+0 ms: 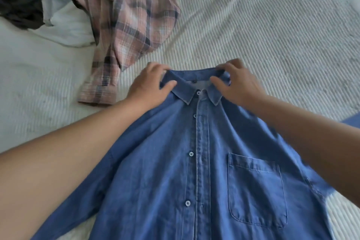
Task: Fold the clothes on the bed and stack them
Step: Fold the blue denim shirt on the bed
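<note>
Toward the far left corner of the bed (272, 25) a dark garment (19, 4) is lying crumpled on a pale garment (64, 25), and just right of them a plaid shirt (128, 19) is sprawling unfolded, 1 cuff pointing toward the near edge. Right of that cuff, the left hand (148, 85) is pinching the left end of the collar (194, 85) of the denim shirt (194, 161), thumb on top and fingers curled over the far edge. The denim shirt is lying face up and buttoned in the middle of the bed, its long axis running from the collar on the far side straight back toward the near edge, chest pocket (257, 189) on the right half. The right hand (235, 84) is gripping the right end of the collar the same way. Both grips are sitting level at the collar, neither nearer than the other, with the body of the shirt trailing toward the person; the likely next move, smoothing or flipping before folding, is depending on that even, 2-handed hold.
</note>
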